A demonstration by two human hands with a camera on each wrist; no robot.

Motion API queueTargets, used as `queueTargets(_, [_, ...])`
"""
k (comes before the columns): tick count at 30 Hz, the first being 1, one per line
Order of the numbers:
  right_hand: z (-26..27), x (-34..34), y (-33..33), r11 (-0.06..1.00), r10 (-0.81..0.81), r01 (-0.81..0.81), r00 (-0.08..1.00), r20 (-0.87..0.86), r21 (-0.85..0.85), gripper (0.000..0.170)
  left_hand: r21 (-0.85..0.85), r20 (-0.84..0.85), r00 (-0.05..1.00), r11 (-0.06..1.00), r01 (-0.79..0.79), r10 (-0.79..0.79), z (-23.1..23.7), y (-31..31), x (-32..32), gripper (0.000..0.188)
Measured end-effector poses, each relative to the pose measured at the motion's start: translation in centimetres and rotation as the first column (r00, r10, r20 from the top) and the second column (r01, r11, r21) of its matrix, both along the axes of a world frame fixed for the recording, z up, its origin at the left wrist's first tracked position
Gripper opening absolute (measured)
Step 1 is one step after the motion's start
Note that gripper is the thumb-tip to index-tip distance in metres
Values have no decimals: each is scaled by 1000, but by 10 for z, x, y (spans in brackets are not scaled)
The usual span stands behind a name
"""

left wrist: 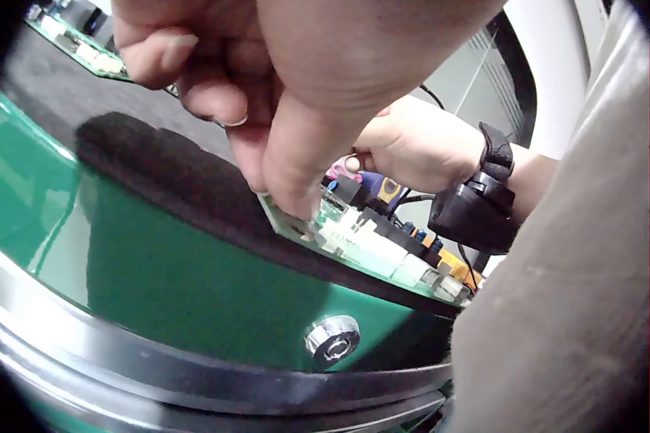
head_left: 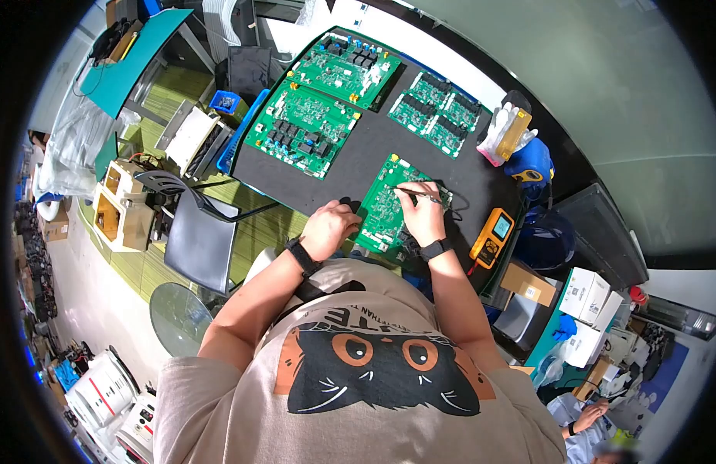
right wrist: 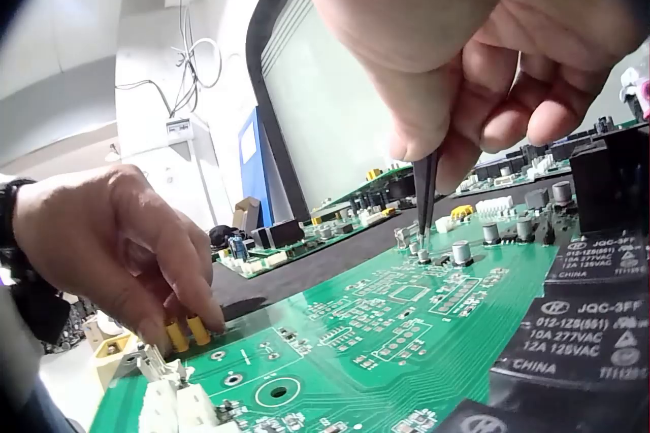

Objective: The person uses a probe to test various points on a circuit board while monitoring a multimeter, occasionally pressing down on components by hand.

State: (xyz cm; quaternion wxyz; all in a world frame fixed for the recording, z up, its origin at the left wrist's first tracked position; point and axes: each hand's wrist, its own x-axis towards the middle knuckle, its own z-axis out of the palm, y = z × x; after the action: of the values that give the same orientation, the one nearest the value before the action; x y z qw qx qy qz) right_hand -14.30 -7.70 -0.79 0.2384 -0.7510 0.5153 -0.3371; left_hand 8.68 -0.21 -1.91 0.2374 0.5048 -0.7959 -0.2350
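A green circuit board (head_left: 382, 209) lies at the near edge of the dark mat, in front of the person. The right hand (head_left: 423, 213) pinches black tweezers (right wrist: 427, 194), whose tips point down at small silver cylindrical parts (right wrist: 461, 252) on the board. At the board's left edge, the left hand (head_left: 329, 230) holds the corner between thumb and fingers, beside yellow parts (right wrist: 189, 334). In the left wrist view the left thumb and a finger pinch the board's edge (left wrist: 295, 230). Black relays (right wrist: 579, 337) stand at the right in the right wrist view.
Two larger boards (head_left: 304, 127) lie at the back left and a panel of small boards (head_left: 435, 112) at the back. On the right are an orange multimeter (head_left: 493, 238), gloves (head_left: 498, 135) and a blue device (head_left: 530, 162). A grey chair (head_left: 199, 240) stands at the left.
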Motion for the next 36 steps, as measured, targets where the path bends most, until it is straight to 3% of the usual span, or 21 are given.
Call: queueTargets(36, [-1,4,-4,998,13,-17,999,-52,-68,6,9,12,1000,1000,10,-10,4,-2,0,19])
